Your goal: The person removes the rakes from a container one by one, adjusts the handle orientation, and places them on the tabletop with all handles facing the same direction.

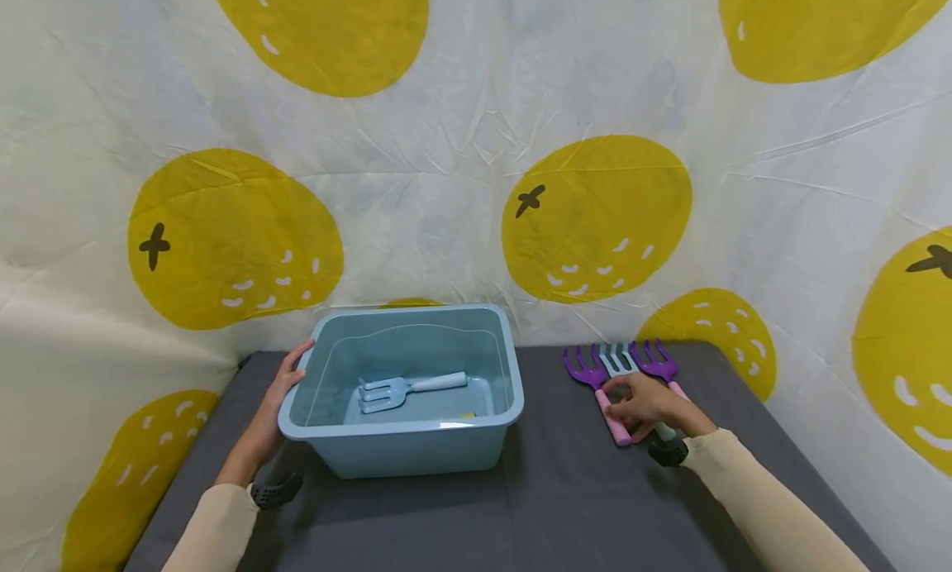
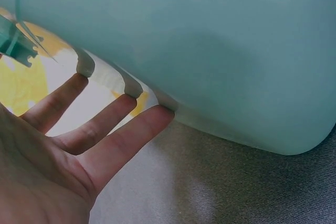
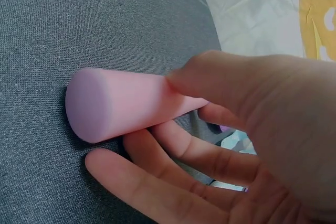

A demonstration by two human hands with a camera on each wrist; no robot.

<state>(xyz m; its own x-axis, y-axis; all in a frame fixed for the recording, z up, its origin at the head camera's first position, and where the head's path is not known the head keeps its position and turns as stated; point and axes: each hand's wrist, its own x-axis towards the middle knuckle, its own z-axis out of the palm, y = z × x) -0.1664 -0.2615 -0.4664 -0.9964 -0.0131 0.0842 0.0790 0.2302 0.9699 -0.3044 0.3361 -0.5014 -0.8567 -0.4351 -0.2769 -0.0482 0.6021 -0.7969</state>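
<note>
My left hand (image 1: pixel 277 402) is at the left end of a light blue plastic tub (image 1: pixel 409 454). In the left wrist view, its straight fingers (image 2: pixel 128 142) touch the tub's outer wall. Inside the tub lies a light blue hand fork (image 1: pixel 388 394) with a pale handle. On the right, my right hand (image 1: pixel 645 402) pinches the pink handle (image 3: pixel 134 98) of a purple hand fork (image 1: pixel 589 374), thumb on one side and fingers along the other. Close beside it lie a light blue fork (image 1: pixel 616 357), partly hidden by the hand, and another purple fork (image 1: pixel 656 365) with a pink handle.
Dark grey cloth (image 1: pixel 550 506) covers the table. A pale curtain (image 1: pixel 446 225) printed with yellow fruit hangs directly behind the tub and forks. A small yellow spot (image 1: pixel 468 415) shows inside the tub near its front wall.
</note>
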